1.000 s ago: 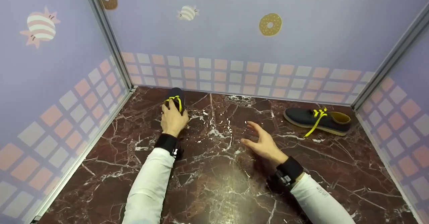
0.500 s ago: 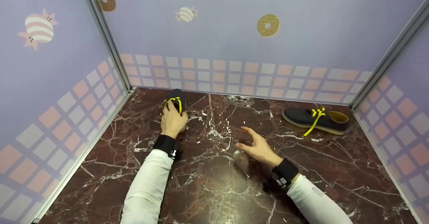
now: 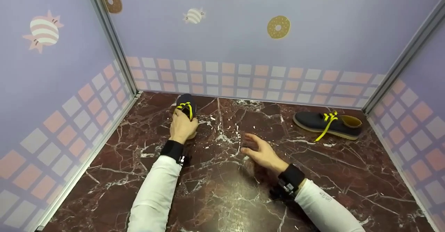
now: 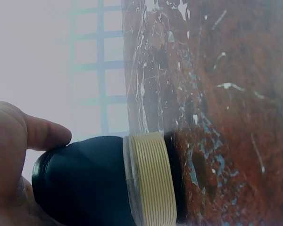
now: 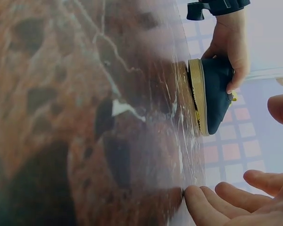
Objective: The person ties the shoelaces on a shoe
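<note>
The left shoe (image 3: 185,99) is held by the left hand (image 3: 183,126) near the far left corner of the marbled surface (image 3: 222,190), with its toe directed at the far edge. The fingers are clamped on its collar; the thumb (image 4: 49,134) is pressed to the heel side. The step in hand is judged to be a small adjustment of this shoe: it is best guided by the stiff heel, kept level, with the yellow laces (image 3: 189,108) held clear of the sole (image 4: 153,181). Whether the sole is in full contact cannot be told. Nothing is held by the right hand (image 3: 263,152); its thumb and fingers are spread apart over the middle.

The upper is smooth, dark and rounded; the sole's pale edge is finely ribbed. The surface is polished and white-veined, so some sliding may be expected. By the far right corner, the right shoe (image 3: 311,122) is set sideways, tan-lined, one lace trailed over its side.
</note>
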Available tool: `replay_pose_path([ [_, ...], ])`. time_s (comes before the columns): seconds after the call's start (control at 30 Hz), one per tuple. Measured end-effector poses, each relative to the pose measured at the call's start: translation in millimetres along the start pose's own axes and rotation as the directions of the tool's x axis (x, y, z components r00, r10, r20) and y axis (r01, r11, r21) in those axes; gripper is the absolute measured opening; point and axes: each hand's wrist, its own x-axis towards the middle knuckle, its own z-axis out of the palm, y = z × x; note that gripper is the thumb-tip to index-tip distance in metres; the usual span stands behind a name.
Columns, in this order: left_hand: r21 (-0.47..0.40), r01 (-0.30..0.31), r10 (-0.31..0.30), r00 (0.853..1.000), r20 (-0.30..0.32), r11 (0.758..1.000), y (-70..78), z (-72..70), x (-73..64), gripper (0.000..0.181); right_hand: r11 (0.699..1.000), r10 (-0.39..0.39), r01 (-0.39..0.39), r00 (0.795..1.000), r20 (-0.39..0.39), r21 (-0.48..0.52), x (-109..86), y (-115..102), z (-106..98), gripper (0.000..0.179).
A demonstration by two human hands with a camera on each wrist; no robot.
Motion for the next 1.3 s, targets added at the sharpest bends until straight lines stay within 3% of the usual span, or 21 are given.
replay_pose_path([
  [0.27, -0.001, -0.019, 0.019, 1.000, 0.022, 1.000, 4.4, -5.2, -2.8, 0.096, 1.000, 0.015, -0.015, 0.999, -0.029, -0.003, 4.5, -5.3, 2.6, 0.070],
  [0.57, 0.061, -0.043, 0.038, 0.995, 0.089, 0.997, 15.6, -11.8, -10.8, 0.093, 0.999, 0.021, -0.019, 0.999, -0.044, 0.034, 6.1, -5.8, 7.0, 0.067],
  [0.9, 0.103, -0.092, 0.078, 0.988, 0.132, 0.990, 28.1, -12.2, -19.2, 0.070, 0.999, 0.020, -0.020, 1.000, -0.022, 0.040, 6.7, -8.2, 7.5, 0.071],
  [1.1, 0.119, -0.137, 0.120, 0.983, 0.140, 0.983, 30.9, -11.3, -23.6, 0.067, 0.998, 0.048, -0.047, 0.999, -0.013, 0.037, 8.4, -12.1, 9.2, 0.075],
  [1.3, 0.110, -0.131, 0.113, 0.982, 0.150, 0.985, 36.2, -11.1, -28.0, 0.068, 0.997, 0.061, -0.060, 0.998, -0.019, 0.047, 11.4, -16.9, 11.1, 0.076],
])
